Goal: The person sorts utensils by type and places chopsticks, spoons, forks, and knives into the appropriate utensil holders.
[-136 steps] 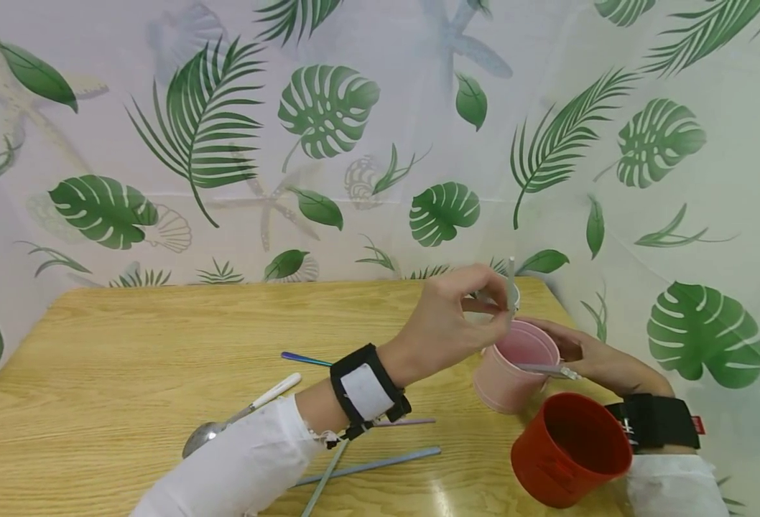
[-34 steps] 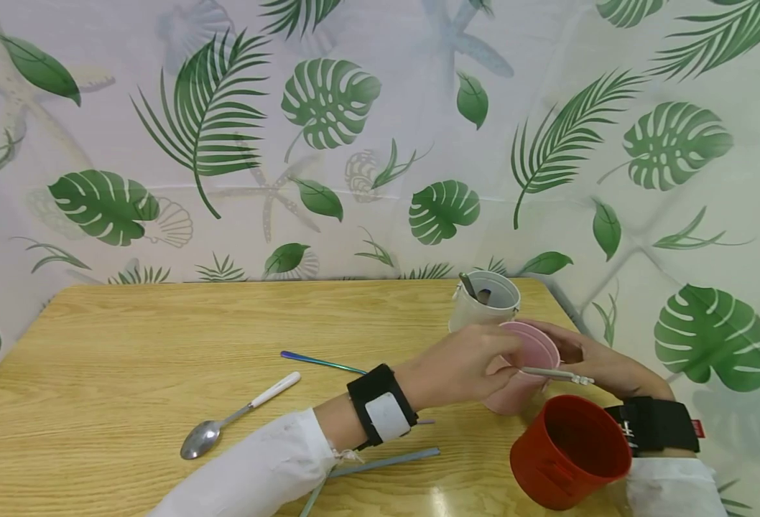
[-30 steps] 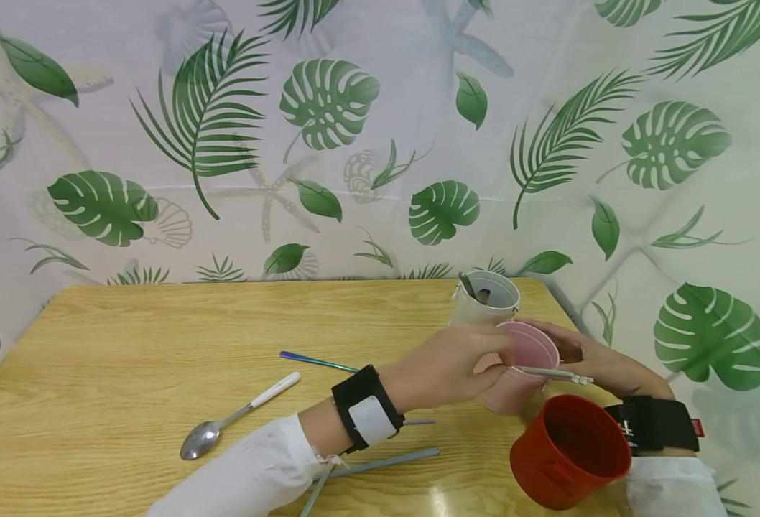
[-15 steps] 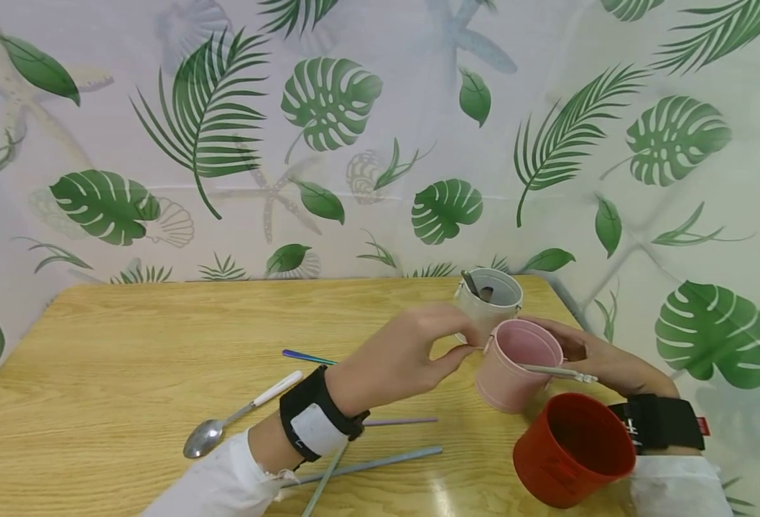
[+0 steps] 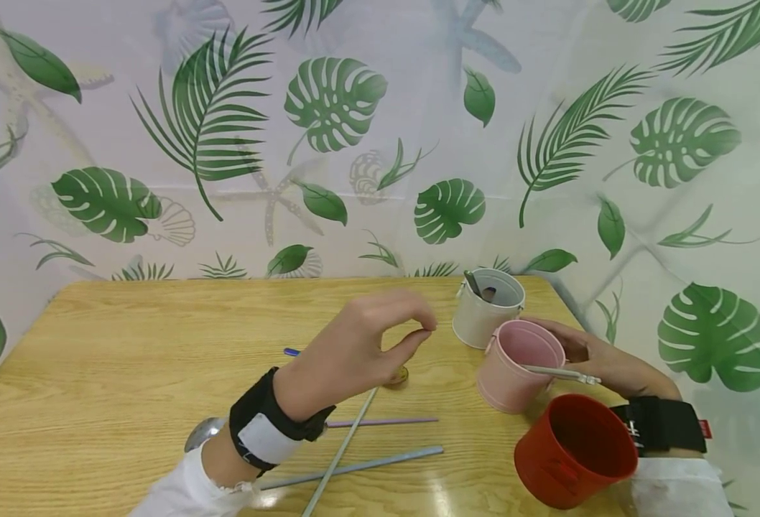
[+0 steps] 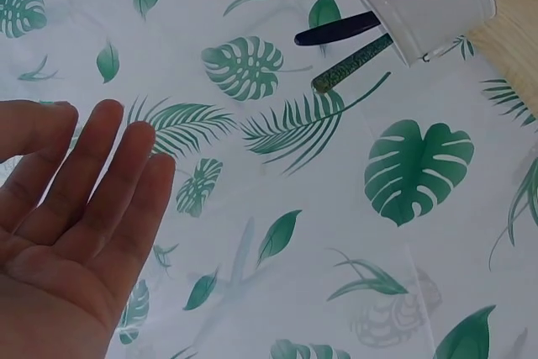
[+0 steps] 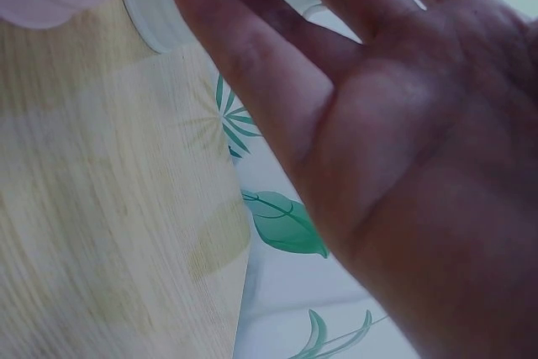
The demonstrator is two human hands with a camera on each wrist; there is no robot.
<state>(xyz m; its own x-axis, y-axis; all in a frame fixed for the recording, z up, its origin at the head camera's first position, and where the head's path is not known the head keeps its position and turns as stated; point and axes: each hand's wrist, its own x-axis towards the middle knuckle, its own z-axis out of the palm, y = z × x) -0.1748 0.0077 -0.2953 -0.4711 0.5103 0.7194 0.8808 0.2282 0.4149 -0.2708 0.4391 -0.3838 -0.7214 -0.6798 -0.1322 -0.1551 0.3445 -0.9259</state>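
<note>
My left hand (image 5: 360, 345) is raised over the middle of the table, thumb and index tips together, with nothing visible between them. In the left wrist view its other fingers are loosely extended. My right hand (image 5: 613, 366) holds the pink bucket (image 5: 506, 388) from its far right side; thumb and fingertips meet the bucket in the right wrist view. A pale thin bar (image 5: 557, 372) with a clear, bumpy end crosses the bucket's front rim. Behind it stands a white bucket (image 5: 477, 323) with two dark handles in it. A red bucket (image 5: 548, 459) stands in front.
On the wooden table (image 5: 128, 345) lie a purple stick (image 5: 393, 421), a blue-grey stick (image 5: 406, 456) and a pale green stick (image 5: 337, 459). A metal spoon (image 5: 202, 431) is partly covered by my left arm. A second spoon (image 5: 398, 376) shows around my left hand. Leaf-print cloth hangs behind.
My left hand has drawn away from the pink bucket, leftward. The upright pale stick it pinched 4.5 s ago no longer shows in it. My right hand stays at the pink bucket.
</note>
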